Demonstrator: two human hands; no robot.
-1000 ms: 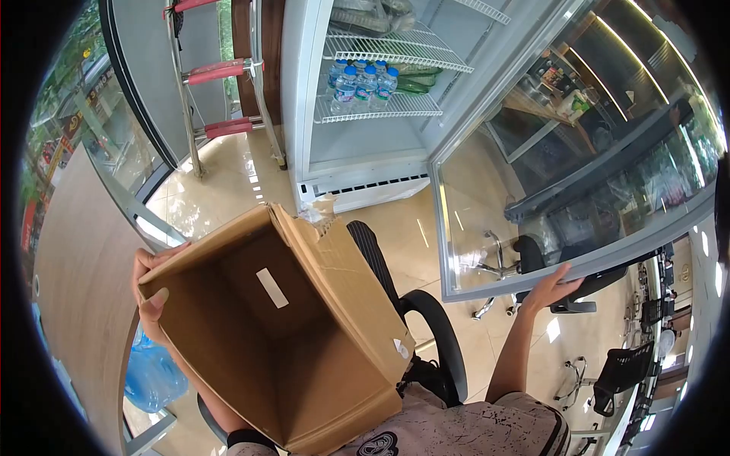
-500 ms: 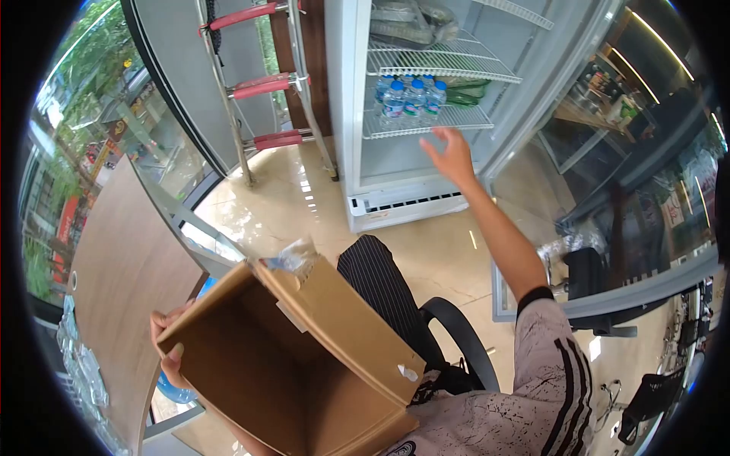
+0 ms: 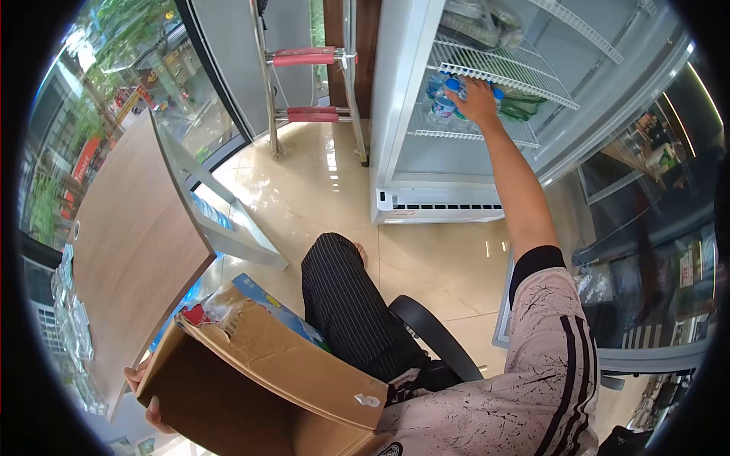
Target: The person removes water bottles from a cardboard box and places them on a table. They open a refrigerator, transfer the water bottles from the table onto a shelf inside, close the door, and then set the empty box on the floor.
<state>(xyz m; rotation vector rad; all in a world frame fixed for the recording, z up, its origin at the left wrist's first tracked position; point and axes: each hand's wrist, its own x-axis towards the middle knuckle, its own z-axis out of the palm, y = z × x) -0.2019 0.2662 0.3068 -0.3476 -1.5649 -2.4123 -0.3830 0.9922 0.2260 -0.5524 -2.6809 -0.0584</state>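
A cardboard box, open and dark inside, rests tilted against my body at the lower left. The fingers of my left hand are wrapped round its left edge. Inside the open fridge, my right hand is at the small water bottles with blue caps, its fingers bent round a bottle top. Those bottles stand on a white wire shelf, beside green vegetables in clear wrap. Wrapped packages lie on the shelf above.
A wooden table with clear plastic items stands at the left. Behind are a ladder with red steps and a window. The glass fridge door hangs open at the right, near a black chair armrest.
My right hand has moved up and into the fridge, onto the bottles. The box has shifted down and left with my left hand. The view has turned, so the fridge appears further right.
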